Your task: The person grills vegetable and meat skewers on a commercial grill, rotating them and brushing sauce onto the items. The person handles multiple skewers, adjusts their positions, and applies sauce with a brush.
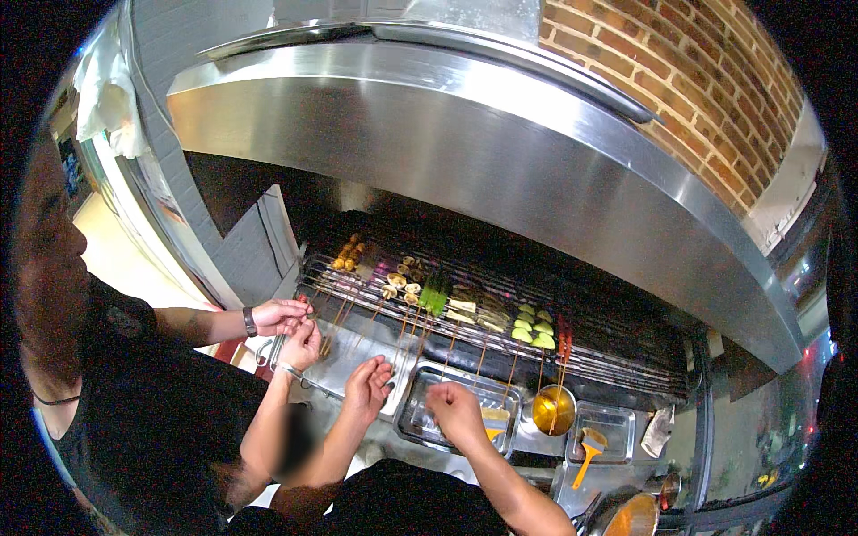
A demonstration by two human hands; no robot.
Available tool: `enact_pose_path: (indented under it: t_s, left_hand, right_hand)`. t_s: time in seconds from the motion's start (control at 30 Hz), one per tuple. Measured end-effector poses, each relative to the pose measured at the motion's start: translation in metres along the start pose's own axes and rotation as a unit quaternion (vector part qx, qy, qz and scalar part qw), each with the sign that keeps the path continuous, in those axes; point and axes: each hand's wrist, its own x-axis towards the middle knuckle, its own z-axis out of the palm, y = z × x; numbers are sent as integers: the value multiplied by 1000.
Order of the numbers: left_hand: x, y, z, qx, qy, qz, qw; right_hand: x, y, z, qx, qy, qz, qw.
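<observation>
My left hand (368, 388) is half curled with its palm up, near the lower ends of several wooden skewers; I see nothing held in it. My right hand (458, 410), slightly blurred with bent fingers, hovers over a metal tray (410, 429); whether it pinches anything cannot be told. Beyond both hands, a barbecue grill (617, 368) bears skewers of round golden pieces (348, 254), mushrooms (397, 280), green vegetables (434, 295), pale strips (462, 313), light-green slices (533, 328) and thin red pieces (565, 335). Their sticks stick out towards me.
At left, a co-worker's two hands (301, 342) meet close to the grill's corner. A pot of yellow oil (554, 409) and a tray with an orange-handled brush (588, 455) stand at right. A second brush (495, 422) lies in the nearer tray. The steel hood (429, 134) overhangs the grill.
</observation>
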Motion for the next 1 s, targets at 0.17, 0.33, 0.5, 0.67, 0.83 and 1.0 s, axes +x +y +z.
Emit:
enact_pose_path:
  t_s: [0.17, 0.33, 0.5, 0.67, 0.83, 1.0]
  left_hand:
    - [16, 20, -7, -66, 19, -30, 997]
    - [22, 30, -33, -70, 11, 21, 997]
    - [33, 38, -50, -106, -31, -46, 993]
    - [39, 41, -22, 112, -43, -23, 992]
    - [36, 40, -8, 108, -52, -16, 993]
    - [38, 44, -13, 125, -43, -14, 991]
  right_hand:
    - [54, -25, 28, -162, 75, -51, 983]
    - [91, -39, 51, -289, 24, -22, 957]
    - [101, -39, 63, -324, 7, 9, 946]
    - [109, -22, 66, -300, 26, -16, 953]
    - [110, -25, 70, -273, 15, -28, 961]
    - [106, -35, 76, -285, 38, -37, 957]
